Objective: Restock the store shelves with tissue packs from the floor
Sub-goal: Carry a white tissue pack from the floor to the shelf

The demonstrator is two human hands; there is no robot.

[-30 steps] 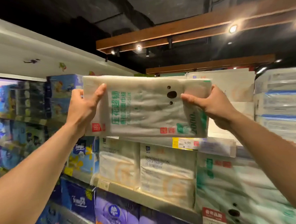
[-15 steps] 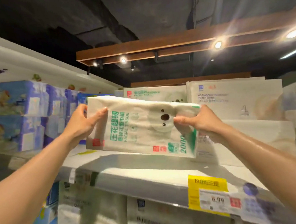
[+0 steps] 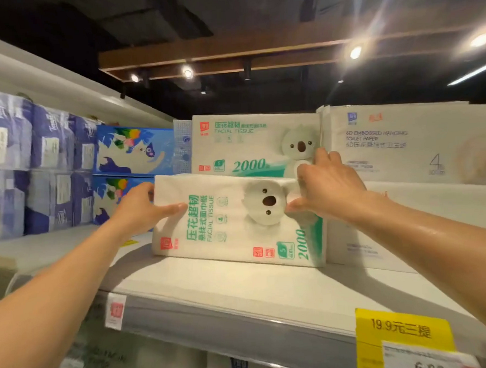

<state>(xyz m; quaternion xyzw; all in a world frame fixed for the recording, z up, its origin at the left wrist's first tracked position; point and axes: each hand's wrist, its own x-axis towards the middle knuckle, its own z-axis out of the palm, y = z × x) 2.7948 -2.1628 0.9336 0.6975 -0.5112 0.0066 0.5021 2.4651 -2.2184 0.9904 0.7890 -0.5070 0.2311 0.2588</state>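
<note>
The koala-print facial tissue pack (image 3: 238, 226), white with green lettering and a large "2000" at its right end, stands on its long edge on the top shelf (image 3: 242, 293), its printed face turned toward the camera and its lower edge down on the shelf board. The left hand (image 3: 140, 213) grips the pack's left end: the thumb lies across the front face, and the fingers go round behind, out of sight. The right hand (image 3: 331, 190) holds the upper right corner, thumb pressed on the front beside the koala's face and fingers curled over the top edge.

Right behind it and higher up stands a second pack of the same brand (image 3: 248, 144), lettering horizontal. The held pack's right end sits just beside a pale white pack (image 3: 357, 234) with faint print; above that one stands a white toilet paper pack (image 3: 397, 144) marked "6D embossed hanging toilet paper". To the left are two stacked blue boxes with a cartoon cat (image 3: 133, 151), and further left purple-blue Tempo packs (image 3: 23, 144) in two rows.

On the shelf's front rail hang a small white tag with a red logo (image 3: 115, 313) and, at the right, a yellow price label (image 3: 401, 331) reading "19.9". Overhead, spotlights (image 3: 355, 52) shine from a wooden beam (image 3: 229, 51) under a dark ceiling.
</note>
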